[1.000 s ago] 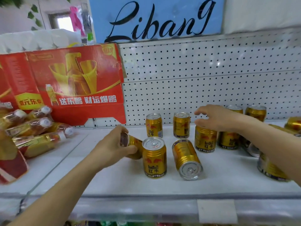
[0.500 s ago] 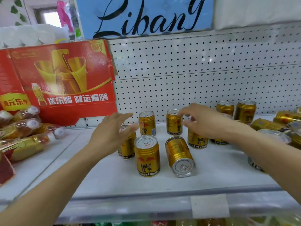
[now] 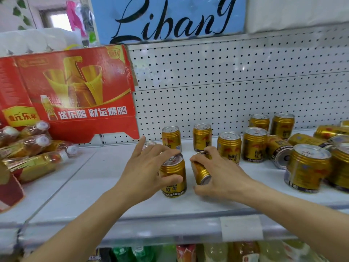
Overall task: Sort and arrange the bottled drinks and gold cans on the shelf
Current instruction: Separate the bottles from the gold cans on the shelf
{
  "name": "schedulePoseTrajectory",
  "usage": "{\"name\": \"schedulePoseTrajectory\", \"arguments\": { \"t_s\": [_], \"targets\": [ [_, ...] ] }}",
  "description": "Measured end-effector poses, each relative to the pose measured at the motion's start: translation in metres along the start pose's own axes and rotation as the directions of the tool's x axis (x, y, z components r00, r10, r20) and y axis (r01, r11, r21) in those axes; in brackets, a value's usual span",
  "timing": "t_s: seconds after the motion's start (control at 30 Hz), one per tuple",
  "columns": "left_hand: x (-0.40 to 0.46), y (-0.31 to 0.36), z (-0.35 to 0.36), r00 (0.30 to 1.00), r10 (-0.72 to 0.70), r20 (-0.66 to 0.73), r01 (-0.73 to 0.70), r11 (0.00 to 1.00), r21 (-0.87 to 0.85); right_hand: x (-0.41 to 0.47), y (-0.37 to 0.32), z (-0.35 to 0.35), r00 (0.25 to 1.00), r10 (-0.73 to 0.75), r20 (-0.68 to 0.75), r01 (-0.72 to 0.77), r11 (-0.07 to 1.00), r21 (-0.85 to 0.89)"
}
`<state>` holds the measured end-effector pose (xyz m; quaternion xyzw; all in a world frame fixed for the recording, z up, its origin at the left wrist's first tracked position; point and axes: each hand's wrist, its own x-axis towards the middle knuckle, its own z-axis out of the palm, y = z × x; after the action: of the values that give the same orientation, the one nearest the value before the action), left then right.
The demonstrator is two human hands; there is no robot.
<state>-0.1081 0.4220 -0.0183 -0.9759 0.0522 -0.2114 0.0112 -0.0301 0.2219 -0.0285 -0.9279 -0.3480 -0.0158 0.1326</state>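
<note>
On the shelf (image 3: 90,188), right of the red carton (image 3: 75,91), the left hand (image 3: 145,173) grips an upright can (image 3: 172,176); the right hand (image 3: 222,176) holds a tipped can (image 3: 201,172). Rigid, smooth, probably full: grasp the sides.

gold cans (image 3: 229,146) mostly upright on shelf (image 3: 94,186); bottled drinks (image 3: 35,148) lying left.

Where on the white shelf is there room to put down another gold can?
The widest bare patch of the white metal shelf lies between the pile of clear amber drink bottles and the left hand. A thin strip runs along the front edge under both hands. Right of the right hand, the gold Red Bull cans crowd together.
</note>
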Motion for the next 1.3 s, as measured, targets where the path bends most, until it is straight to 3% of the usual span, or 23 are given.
{"name": "schedulePoseTrajectory", "arguments": {
  "t_s": [0.27,0.4,0.63,0.77,0.87,0.93,1.07,1.17,1.3],
  "targets": [
    [-0.004,-0.003,-0.010,0.997,-0.079,0.021,0.079,0.997,-0.015,0.018,0.001,-0.055,0.996,0.074,0.044,-0.081,0.978,0.192],
    [-0.005,-0.001,-0.009,0.993,-0.117,0.029,0.116,0.993,0.020,0.024,-0.002,-0.051,0.993,0.063,0.101,-0.079,0.983,0.165],
    [-0.001,0.016,-0.013,0.981,-0.175,0.080,0.171,0.984,0.051,0.036,0.002,-0.035,0.998,0.015,0.067,-0.024,0.991,0.134],
    [0.015,0.045,-0.025,0.993,-0.116,0.010,0.117,0.984,-0.135,0.018,0.030,-0.073,0.999,-0.039,-0.005,0.039,0.976,0.215],
    [0.037,0.071,-0.029,0.999,-0.031,-0.023,0.026,0.977,-0.209,0.013,0.079,-0.126,0.988,0.035,-0.153,0.001,0.973,0.229],
    [0.056,0.095,-0.030,0.999,0.036,-0.029,-0.042,0.971,-0.237,0.015,0.118,-0.154,0.981,0.088,-0.171,-0.058,0.983,0.174],
    [0.108,0.145,-0.022,0.991,0.137,0.000,-0.133,0.964,-0.231,0.020,0.193,-0.180,0.978,0.188,-0.095,-0.177,0.978,0.110],
    [0.155,0.175,-0.013,0.992,0.117,0.055,-0.093,0.942,-0.322,0.023,0.235,-0.184,0.981,0.195,0.021,-0.195,0.981,-0.016],
    [0.210,0.200,0.004,0.943,0.113,0.314,-0.038,0.971,-0.236,0.021,0.272,-0.184,0.938,0.133,0.319,-0.107,0.989,-0.100]
  ]
}}
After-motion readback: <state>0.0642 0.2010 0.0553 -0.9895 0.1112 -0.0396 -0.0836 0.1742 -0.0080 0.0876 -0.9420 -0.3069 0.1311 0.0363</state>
